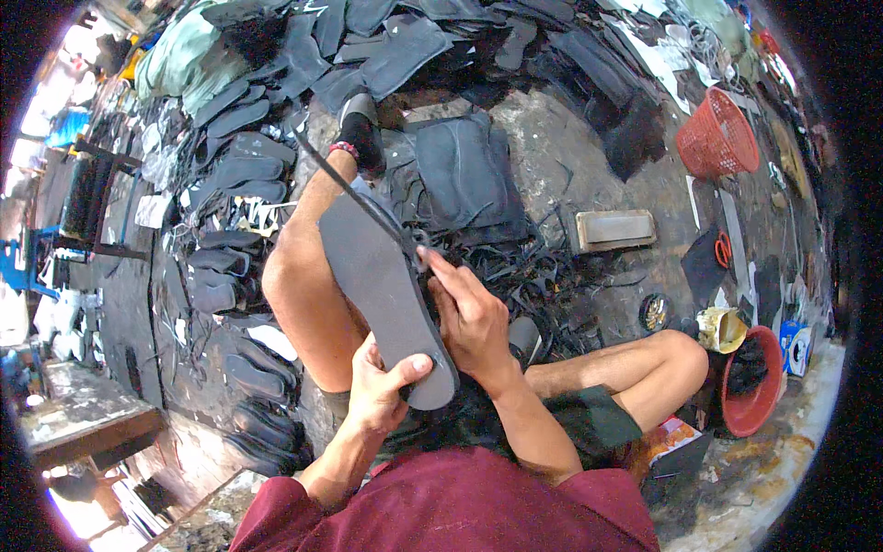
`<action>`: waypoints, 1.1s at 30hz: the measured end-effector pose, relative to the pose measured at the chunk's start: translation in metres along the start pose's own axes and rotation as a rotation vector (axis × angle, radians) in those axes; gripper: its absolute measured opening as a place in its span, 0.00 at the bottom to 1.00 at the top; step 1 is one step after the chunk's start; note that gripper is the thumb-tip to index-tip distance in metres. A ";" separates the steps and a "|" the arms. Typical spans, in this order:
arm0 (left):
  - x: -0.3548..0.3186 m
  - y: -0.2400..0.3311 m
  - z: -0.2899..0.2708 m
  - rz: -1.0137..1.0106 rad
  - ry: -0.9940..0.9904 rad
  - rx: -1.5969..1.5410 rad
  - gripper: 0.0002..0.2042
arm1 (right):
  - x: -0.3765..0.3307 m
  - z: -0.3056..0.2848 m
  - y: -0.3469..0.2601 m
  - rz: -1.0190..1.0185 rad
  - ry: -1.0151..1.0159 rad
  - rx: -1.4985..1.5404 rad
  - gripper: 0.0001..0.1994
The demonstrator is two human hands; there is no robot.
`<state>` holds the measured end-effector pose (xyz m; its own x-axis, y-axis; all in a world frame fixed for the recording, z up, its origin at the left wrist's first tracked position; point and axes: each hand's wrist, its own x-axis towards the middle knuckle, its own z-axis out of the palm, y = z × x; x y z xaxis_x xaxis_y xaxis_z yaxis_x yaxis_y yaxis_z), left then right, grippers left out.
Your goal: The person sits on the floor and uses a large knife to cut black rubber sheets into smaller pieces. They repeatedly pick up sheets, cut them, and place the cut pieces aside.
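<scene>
A grey shoe sole (382, 271) slants across my lap, its narrower end toward me. My left hand (382, 391) is closed on that end, thumb on the flat face. A thin black strip (342, 182) follows the sole's far right edge, and its loose end sticks out toward the upper left. My right hand (474, 317) is at the sole's right edge, fingers partly curled and fingertips against the strip. Its thumb is hard to make out.
Finished-looking dark soles (248, 170) lie in rows at left. A stack of black sheets (464, 175) and black scraps lie ahead. To the right are a red plastic basket (717, 133), a pale rectangular block (616, 230) and a red tub (754, 414). A wooden bench (92, 414) stands lower left.
</scene>
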<state>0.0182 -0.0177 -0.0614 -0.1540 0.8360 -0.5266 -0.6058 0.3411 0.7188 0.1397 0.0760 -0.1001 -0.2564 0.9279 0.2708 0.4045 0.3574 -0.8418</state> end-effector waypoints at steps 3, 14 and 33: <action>-0.002 0.001 -0.011 -0.012 -0.037 0.092 0.29 | 0.025 0.002 0.000 -0.014 -0.070 -0.066 0.17; 0.009 0.067 -0.033 0.138 0.099 -0.086 0.14 | -0.024 -0.028 -0.049 -0.013 -0.276 0.256 0.18; 0.017 0.080 -0.044 -0.108 -0.064 0.077 0.10 | 0.046 -0.083 -0.019 -0.206 -0.597 -0.009 0.21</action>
<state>-0.0675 0.0046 -0.0329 -0.0398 0.8177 -0.5743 -0.5539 0.4603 0.6938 0.1929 0.1206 -0.0332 -0.7744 0.6217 0.1172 0.3014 0.5254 -0.7957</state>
